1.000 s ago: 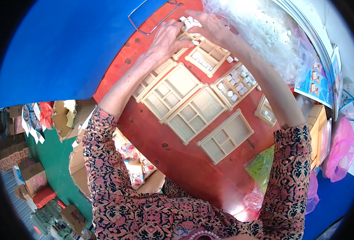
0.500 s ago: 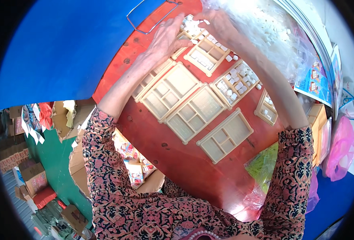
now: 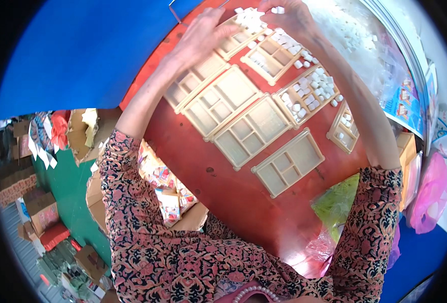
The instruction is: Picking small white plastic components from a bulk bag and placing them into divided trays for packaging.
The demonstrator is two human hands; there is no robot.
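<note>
Both my arms reach to the far side of the red table. My left hand point(image 3: 202, 36) has its fingers stretched out over a cream plastic compartment tray point(image 3: 227, 46). Opposite it, my right hand point(image 3: 290, 19) curls its fingers beside a heap of small white blocks point(image 3: 250, 19), and a couple of white blocks point(image 3: 278, 9) show between its fingers. Just nearer lies a divided tray point(image 3: 270, 59) partly filled with white blocks. Another tray point(image 3: 304, 96) to its right holds many blocks in its compartments.
Several trays without blocks, such as one point(image 3: 289, 162), lie on the red table point(image 3: 218, 202). A part-filled small tray point(image 3: 343, 129) lies beneath my right forearm. Clear plastic bags point(image 3: 339, 35) hold white blocks at the far right. A cardboard box point(image 3: 193, 217) of packets stands below the table's left edge.
The view has shifted, so the trays appear higher and further right. My right hand's fingers now show white blocks between them. My left hand stays at the far tray.
</note>
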